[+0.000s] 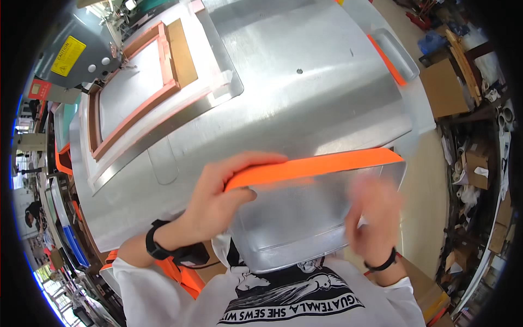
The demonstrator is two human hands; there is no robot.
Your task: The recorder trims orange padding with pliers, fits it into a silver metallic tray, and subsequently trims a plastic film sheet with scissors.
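Note:
A shallow silver metal tray (294,210) with a bright orange band along its far side is tilted up in front of my chest. At its left end my left hand (220,193) grips the orange edge, thumb on the inner face and fingers over the outside. My right hand (376,212) is over the right part of the tray, smeared by motion. Its fingers look bent, but whether they hold anything is not clear. Beyond the tray lies a broad metal worktop (294,92).
A reddish-brown frame (131,117) lies on a white-edged plate on the worktop's left. Behind it stands a grey machine (71,46) with a yellow label. Another orange-edged metal tray (395,52) sits at the far right. Shelves with cardboard (447,90) line the right side.

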